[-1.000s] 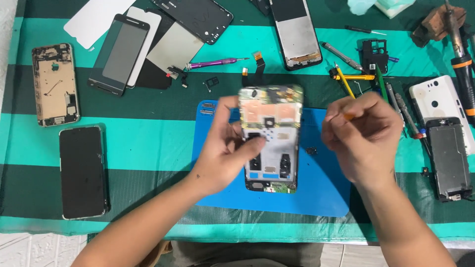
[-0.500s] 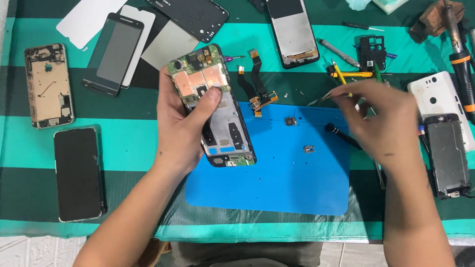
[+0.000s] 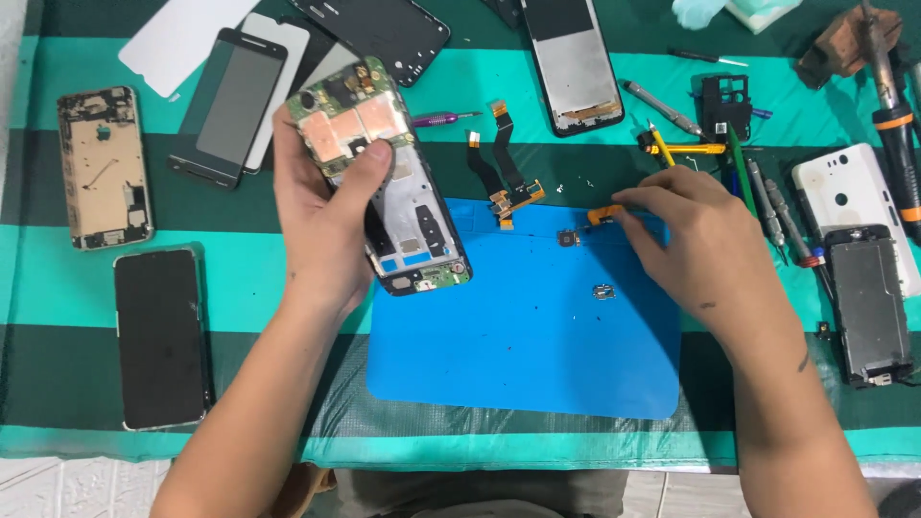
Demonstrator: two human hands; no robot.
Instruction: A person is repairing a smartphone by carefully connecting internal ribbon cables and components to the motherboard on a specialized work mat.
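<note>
Across the green striped tablecloth [image 3: 240, 288] and blue mat [image 3: 518, 345], we grip the opened phone [image 3: 389, 182] in our left hand [image 3: 321, 216], lifted above the mat's left edge, while our right hand [image 3: 696, 240] pinches a small orange flex part [image 3: 602, 214].

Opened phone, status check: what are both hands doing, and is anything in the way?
Left hand grips opened phone, tilted above table. Right hand pinches small orange flex part at blue mat edge. Loose small parts on mat.
</note>
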